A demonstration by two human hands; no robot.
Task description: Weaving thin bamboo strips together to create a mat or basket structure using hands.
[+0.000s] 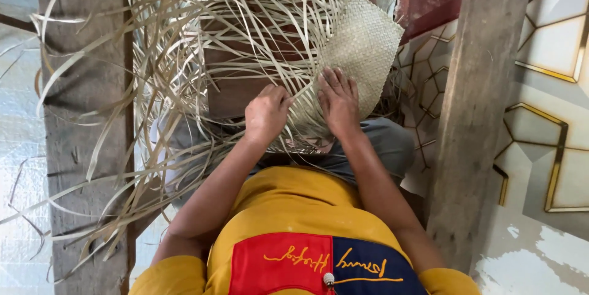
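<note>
Both bare forearms stretched forward and converging, left hand (266, 113) curled into a loose fist with fingers pinched, right hand (338, 101) flat, palm down, fingers spread, hands close together

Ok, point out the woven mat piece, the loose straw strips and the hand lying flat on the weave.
woven mat piece (368, 40), head view, on the finished plaited surface.
loose straw strips (165, 80), head view, in the tangle of unwoven ends.
right hand (337, 102), head view, on the back of the hand.

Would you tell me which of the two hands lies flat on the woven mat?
The right hand, fingers spread flat on the woven mat; the left hand is curled around loose strips.
</note>
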